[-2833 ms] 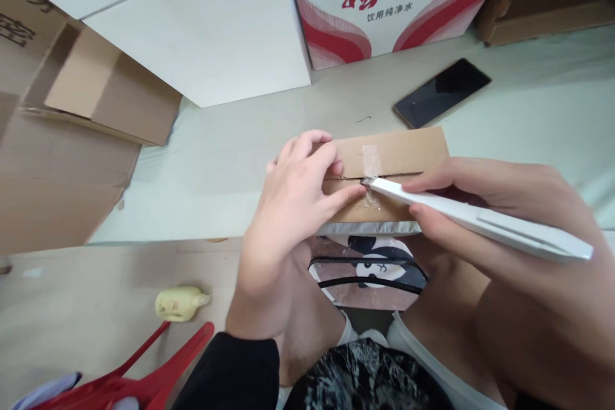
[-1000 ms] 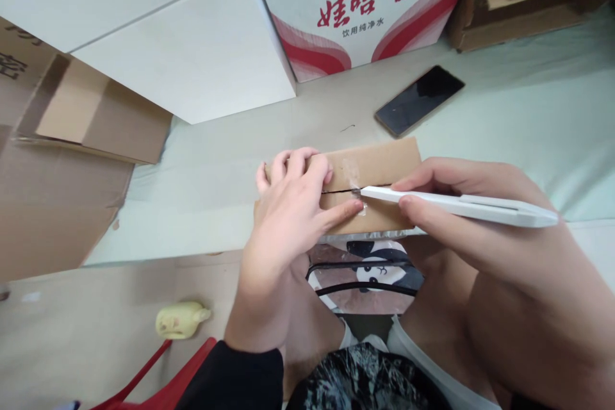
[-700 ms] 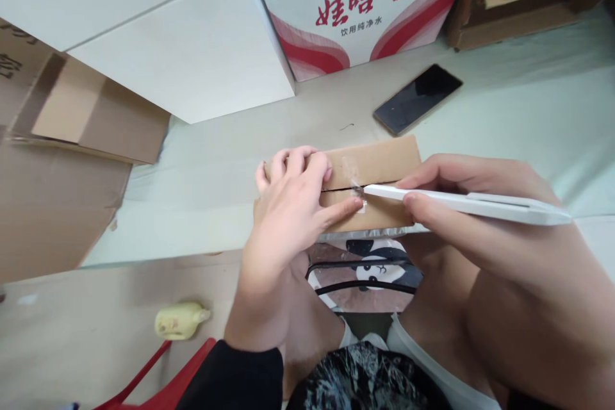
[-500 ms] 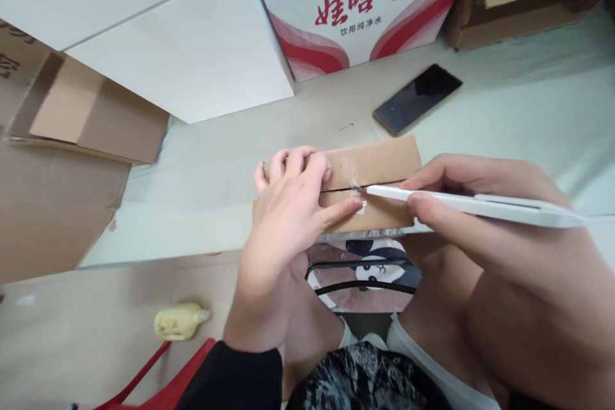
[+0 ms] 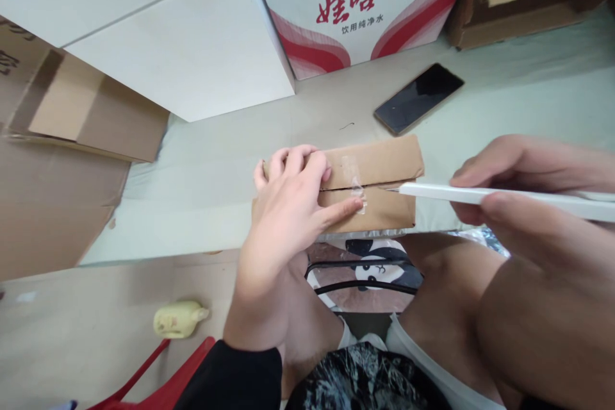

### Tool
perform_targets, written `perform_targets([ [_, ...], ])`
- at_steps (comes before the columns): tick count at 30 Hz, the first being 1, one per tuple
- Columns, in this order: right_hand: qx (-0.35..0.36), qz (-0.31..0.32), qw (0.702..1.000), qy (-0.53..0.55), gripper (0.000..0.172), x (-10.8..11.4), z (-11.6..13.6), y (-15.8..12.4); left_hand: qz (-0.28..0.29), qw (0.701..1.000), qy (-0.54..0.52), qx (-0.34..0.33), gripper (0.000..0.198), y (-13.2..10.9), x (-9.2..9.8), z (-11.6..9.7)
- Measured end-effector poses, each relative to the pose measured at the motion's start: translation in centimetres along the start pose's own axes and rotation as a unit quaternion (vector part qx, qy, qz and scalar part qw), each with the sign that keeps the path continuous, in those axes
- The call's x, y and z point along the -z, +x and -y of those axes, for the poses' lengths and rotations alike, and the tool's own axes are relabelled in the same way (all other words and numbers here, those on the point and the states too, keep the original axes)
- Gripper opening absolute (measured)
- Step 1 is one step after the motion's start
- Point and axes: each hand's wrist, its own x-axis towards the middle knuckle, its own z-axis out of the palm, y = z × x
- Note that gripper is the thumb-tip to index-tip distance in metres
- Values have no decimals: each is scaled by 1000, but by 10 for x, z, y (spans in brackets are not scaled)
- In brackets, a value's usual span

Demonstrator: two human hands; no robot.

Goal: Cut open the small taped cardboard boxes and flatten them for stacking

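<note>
A small brown cardboard box (image 5: 384, 163) lies on the pale green surface before me, a strip of clear tape (image 5: 355, 179) across its centre seam. My left hand (image 5: 293, 205) presses down on the box's left half, fingers curled over the far edge and thumb beside the tape. My right hand (image 5: 523, 192) grips a long white utility knife (image 5: 480, 195). The knife's tip sits at the seam near the box's right end.
A dark phone (image 5: 418, 97) lies beyond the box. A red-and-white printed carton (image 5: 365, 6) and a plain white carton (image 5: 182, 57) stand at the back. Flattened brown cardboard (image 5: 67, 141) spreads at the left. Below are a yellow toy (image 5: 179, 319), a red chair (image 5: 158, 378) and a panda bag (image 5: 369, 269).
My right hand has drawn the knife to the right along the seam, from the tape to the box's right end. My left hand stays in place on the box.
</note>
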Motion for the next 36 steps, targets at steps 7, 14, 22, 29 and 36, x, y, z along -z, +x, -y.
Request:
perform_targets([
  [7, -57, -69, 988, 122, 12, -7, -4, 0, -4, 1000, -9, 2, 48, -1, 2, -1],
  [14, -56, -40, 993, 96, 7, -5, -11, 5, -18, 1000, -18, -11, 40, -4, 1, -2],
  [22, -30, 34, 998, 49, 3, 1, -22, 14, -11, 992, -37, -118, 22, -7, 4, -4],
  [29, 15, 62, 997, -33, 5, 0, -30, 20, -20, 994, -35, -105, 24, -6, 2, -4],
  [36, 16, 12, 998, -52, 4, -12, -27, 17, -25, 993, -38, -105, 21, -5, 2, -5],
])
